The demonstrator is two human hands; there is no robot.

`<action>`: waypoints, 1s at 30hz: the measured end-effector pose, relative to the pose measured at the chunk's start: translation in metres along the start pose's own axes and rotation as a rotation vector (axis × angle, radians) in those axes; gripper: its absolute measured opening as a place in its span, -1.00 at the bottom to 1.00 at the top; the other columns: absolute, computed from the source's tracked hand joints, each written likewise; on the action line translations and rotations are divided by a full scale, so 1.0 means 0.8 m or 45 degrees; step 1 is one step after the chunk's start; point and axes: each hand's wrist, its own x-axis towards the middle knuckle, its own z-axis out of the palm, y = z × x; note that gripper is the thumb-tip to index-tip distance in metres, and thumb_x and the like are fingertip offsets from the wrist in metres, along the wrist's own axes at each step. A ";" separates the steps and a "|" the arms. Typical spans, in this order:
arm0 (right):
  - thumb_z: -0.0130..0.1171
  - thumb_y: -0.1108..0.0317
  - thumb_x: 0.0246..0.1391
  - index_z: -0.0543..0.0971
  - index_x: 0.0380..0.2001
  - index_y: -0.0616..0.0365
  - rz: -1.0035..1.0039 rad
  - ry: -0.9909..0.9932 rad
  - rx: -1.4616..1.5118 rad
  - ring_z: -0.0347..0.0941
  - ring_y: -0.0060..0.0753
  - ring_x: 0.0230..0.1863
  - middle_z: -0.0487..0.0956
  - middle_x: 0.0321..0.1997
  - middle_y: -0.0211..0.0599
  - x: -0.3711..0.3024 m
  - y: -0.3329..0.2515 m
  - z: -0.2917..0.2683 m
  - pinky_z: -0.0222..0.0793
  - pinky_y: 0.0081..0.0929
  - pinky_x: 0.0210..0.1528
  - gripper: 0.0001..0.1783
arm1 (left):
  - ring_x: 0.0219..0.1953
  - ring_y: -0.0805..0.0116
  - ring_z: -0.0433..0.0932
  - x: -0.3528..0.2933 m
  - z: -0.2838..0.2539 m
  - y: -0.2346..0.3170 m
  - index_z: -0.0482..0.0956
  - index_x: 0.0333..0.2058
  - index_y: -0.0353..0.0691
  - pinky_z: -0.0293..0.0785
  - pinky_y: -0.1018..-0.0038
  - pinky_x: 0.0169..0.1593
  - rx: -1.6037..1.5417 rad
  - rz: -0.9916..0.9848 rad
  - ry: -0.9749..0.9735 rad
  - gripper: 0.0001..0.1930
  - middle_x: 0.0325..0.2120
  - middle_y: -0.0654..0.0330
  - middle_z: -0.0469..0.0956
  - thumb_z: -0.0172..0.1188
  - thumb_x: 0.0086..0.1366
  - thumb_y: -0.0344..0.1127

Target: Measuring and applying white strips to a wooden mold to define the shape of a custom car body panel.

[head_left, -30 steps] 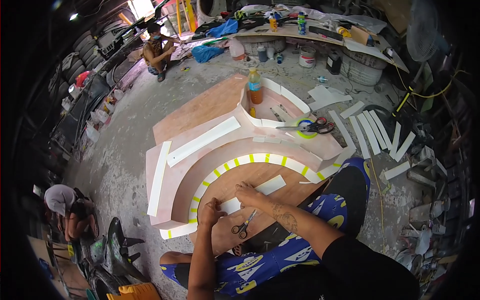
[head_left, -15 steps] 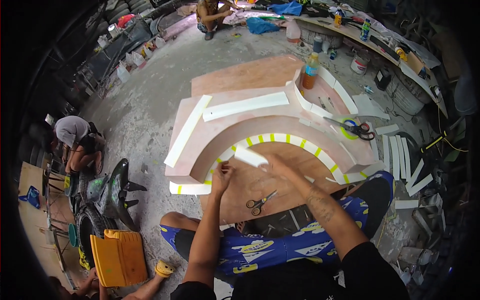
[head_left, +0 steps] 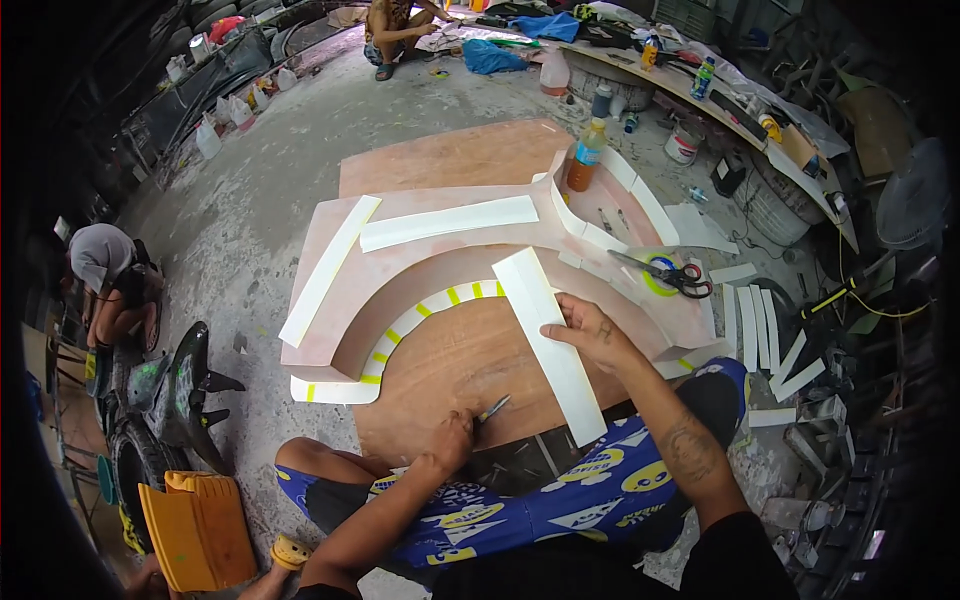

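My right hand (head_left: 595, 335) is closed on a long white strip (head_left: 548, 350), thumb on top, and the strip stands slanted over the wooden board (head_left: 470, 350). My left hand (head_left: 453, 440) is wrapped over the handles of small scissors (head_left: 493, 408), whose blades poke out to the right, low over the board. Behind both hands stands a pale pinkish arched form (head_left: 430, 270). A white edging (head_left: 405, 322) with yellow tape marks follows its inner curve; the held strip hides part of it. Two white strips (head_left: 450, 222) lie on top of the form.
Larger scissors (head_left: 680, 275) rest by a roll of yellow-green tape (head_left: 660, 272) on the form's right. A bottle (head_left: 586, 157) stands at its back. Loose white strips (head_left: 758, 325) lie on the floor at right. A yellow plastic piece (head_left: 200, 530) is at lower left. Two people crouch farther off.
My left hand has left the curved edging, come nearer and closed on the small scissors. The white strip in my right hand has been raised and turned lengthwise. The view has shifted slightly.
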 end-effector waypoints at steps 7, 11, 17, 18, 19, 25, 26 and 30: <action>0.14 0.37 0.21 0.50 -0.02 0.28 0.031 0.152 0.098 0.44 -0.69 -0.17 0.57 -0.17 -0.38 0.010 0.011 -0.011 0.36 -0.68 -0.11 -0.68 | -0.28 -0.11 0.60 0.006 -0.012 0.007 0.37 -0.12 -0.31 0.54 0.13 -0.25 0.058 -0.096 -0.126 -0.76 -0.30 -0.18 0.55 -0.06 0.23 -0.43; 0.16 0.49 0.14 0.50 -0.03 0.30 -0.051 0.243 -0.002 0.47 -0.69 -0.26 0.57 -0.26 -0.40 0.010 0.012 -0.014 0.40 -0.67 -0.22 -0.69 | -0.28 -0.04 0.62 0.020 -0.015 0.001 0.43 -0.14 -0.27 0.55 0.15 -0.25 0.289 -0.047 -0.033 -0.78 -0.28 -0.13 0.58 -0.07 0.24 -0.46; 0.20 0.59 0.05 0.47 0.11 0.06 -0.160 0.325 0.001 0.46 -0.59 -0.18 0.51 -0.12 -0.29 0.007 -0.002 0.002 0.41 -0.67 -0.14 -0.49 | -0.34 -0.07 0.62 0.023 -0.038 -0.009 0.44 -0.18 -0.26 0.54 0.17 -0.28 0.199 -0.108 0.004 -0.66 -0.42 -0.14 0.59 0.25 0.03 -0.40; 0.19 0.59 0.05 0.47 0.12 0.03 -0.085 0.270 -0.114 0.44 -0.60 -0.17 0.49 -0.12 -0.31 0.007 -0.004 -0.002 0.40 -0.68 -0.14 -0.48 | -0.38 0.02 0.63 0.022 -0.042 -0.013 0.42 -0.18 -0.27 0.53 0.22 -0.31 -0.121 -0.013 0.117 -0.64 -0.43 -0.11 0.60 0.28 0.01 -0.43; 0.19 0.60 0.05 0.47 0.12 0.00 -0.012 0.208 -0.230 0.42 -0.62 -0.17 0.47 -0.12 -0.33 0.007 -0.005 -0.003 0.38 -0.70 -0.14 -0.47 | -0.41 0.10 0.63 0.021 -0.050 -0.012 0.39 -0.19 -0.29 0.53 0.28 -0.35 -0.440 0.078 0.234 -0.62 -0.43 -0.09 0.60 0.32 0.00 -0.46; 0.21 0.59 0.04 0.48 0.12 0.05 -0.258 0.228 -0.235 0.30 -0.73 -0.36 0.37 -0.27 -0.48 0.007 -0.006 -0.001 0.33 -0.73 -0.23 -0.47 | -0.54 0.65 0.40 0.030 -0.108 0.017 0.47 -0.18 -0.24 0.32 0.66 -0.54 -1.314 -0.016 0.147 -0.65 -0.58 0.35 0.45 0.40 0.06 -0.48; 0.21 0.59 0.04 0.48 0.12 0.05 -0.259 0.227 -0.229 0.30 -0.73 -0.36 0.37 -0.27 -0.48 0.007 -0.007 0.002 0.33 -0.73 -0.23 -0.47 | -0.54 0.65 0.41 0.028 -0.118 0.013 0.50 -0.16 -0.25 0.32 0.66 -0.53 -1.279 -0.001 0.110 -0.63 -0.58 0.36 0.45 0.41 0.05 -0.48; 0.23 0.58 0.03 0.46 0.16 0.06 -0.287 0.112 -0.243 0.33 -0.72 -0.33 0.39 -0.17 -0.47 0.003 -0.008 -0.002 0.34 -0.72 -0.21 -0.43 | -0.44 0.40 0.52 0.023 -0.157 0.016 0.56 -0.05 -0.30 0.43 0.49 -0.32 -0.669 0.260 0.148 -0.53 -0.45 0.19 0.58 0.42 0.07 -0.27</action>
